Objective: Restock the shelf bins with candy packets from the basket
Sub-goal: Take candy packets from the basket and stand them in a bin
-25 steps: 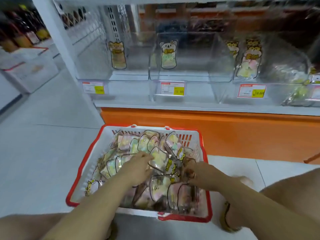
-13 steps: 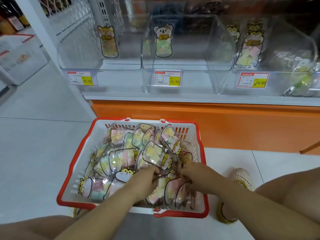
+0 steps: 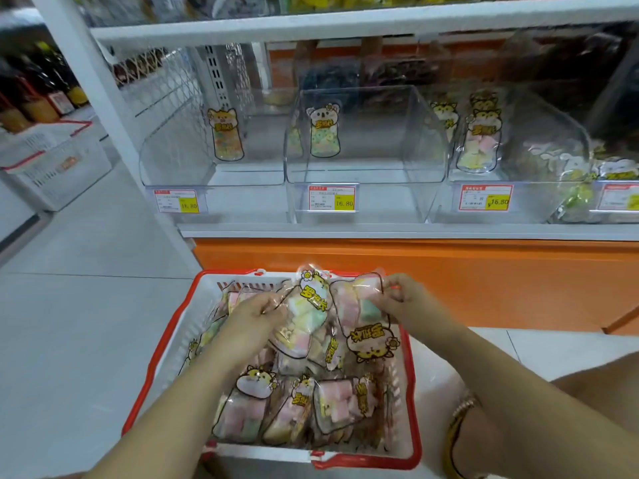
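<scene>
A white basket with a red rim (image 3: pixel 162 361) stands on the floor, full of several clear candy packets (image 3: pixel 273 406) with pastel sweets and cartoon animal prints. My left hand (image 3: pixel 256 318) grips a bunch of packets (image 3: pixel 309 316) lifted above the pile. My right hand (image 3: pixel 401 299) pinches the top edge of another lifted packet (image 3: pixel 363 319). Above, on the shelf, stand clear plastic bins: the left bin (image 3: pixel 207 167) and middle bin (image 3: pixel 363 160) each show one packet at the back; the right bin (image 3: pixel 518 157) holds a few more.
An orange shelf base (image 3: pixel 449 278) runs behind the basket. Price tags (image 3: pixel 332 198) hang on the bin fronts. A white shelf upright (image 3: pixel 103 98) rises at left, with another white basket (image 3: pixel 52 160) and bottles beyond. My knee and sandalled foot (image 3: pixel 463 433) are at right.
Both hands have come up out of the basket pile, lifting packets clear of the rest. The view has tilted up towards the shelf.
</scene>
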### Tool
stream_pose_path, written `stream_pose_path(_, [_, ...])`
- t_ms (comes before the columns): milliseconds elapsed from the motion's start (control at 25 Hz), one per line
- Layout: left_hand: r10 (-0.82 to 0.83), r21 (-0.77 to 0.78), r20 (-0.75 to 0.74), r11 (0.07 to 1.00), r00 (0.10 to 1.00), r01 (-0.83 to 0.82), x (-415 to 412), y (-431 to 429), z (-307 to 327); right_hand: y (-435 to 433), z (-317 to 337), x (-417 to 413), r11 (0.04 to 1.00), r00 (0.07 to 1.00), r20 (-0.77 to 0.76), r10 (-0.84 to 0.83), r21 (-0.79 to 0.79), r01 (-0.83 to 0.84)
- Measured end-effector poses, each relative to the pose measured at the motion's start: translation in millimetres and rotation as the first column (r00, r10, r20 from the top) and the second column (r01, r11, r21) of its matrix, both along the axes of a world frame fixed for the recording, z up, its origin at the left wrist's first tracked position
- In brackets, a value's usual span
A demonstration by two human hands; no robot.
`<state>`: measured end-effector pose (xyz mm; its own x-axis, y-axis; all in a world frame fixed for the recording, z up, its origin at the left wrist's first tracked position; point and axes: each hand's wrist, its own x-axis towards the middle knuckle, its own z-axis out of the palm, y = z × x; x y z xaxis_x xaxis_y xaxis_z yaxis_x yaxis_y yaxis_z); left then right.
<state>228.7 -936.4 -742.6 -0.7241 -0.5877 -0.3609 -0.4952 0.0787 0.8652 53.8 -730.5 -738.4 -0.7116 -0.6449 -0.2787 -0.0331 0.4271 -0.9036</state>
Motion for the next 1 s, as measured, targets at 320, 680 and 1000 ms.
stream_pose_path(320, [0.096,0.618,-0.061,0.785,0.994,-0.038,-14.7,37.9,22.6,5.7,98.4,10.4,0.817,0.517,-0.633,0.576,0.44,-0.373])
stream_pose_path(680, [-0.094,0.693,-0.09,0.709,0.992,0.13,-19.9,66.9,33.3,6.7,93.7,12.1,0.655,0.412,-0.51,0.756,0.603,-0.456])
stream_pose_path(1000, [-0.086,0.554,-0.202,0.811,0.976,0.186,-25.4,87.9,46.9,9.7,80.0,7.4,0.898,0.628,-0.649,0.43,0.239,-0.368])
